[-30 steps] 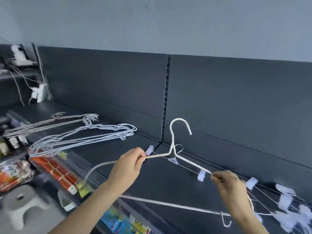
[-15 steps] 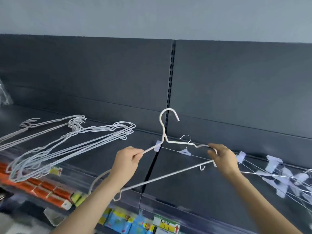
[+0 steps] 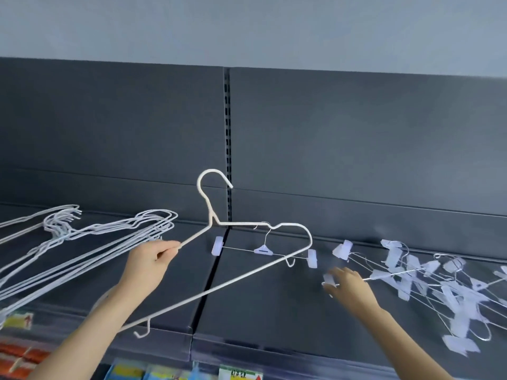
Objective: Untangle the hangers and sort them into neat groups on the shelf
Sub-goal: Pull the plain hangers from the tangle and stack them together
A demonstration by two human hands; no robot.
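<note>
Above, pale wall, slotted back panel, dark grey shelf.

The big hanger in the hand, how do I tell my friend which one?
Find the dark shelf and the slotted strip up its back wall. In front of it the left hand holds one white hanger, thicker than all the others, with two small hooks under its bar.

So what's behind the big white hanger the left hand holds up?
Through its frame shows a small clip hanger, over the dark shelf. The big hanger in the left hand hides almost nothing; whether the small one's hook hangs on it is unclear.
</note>
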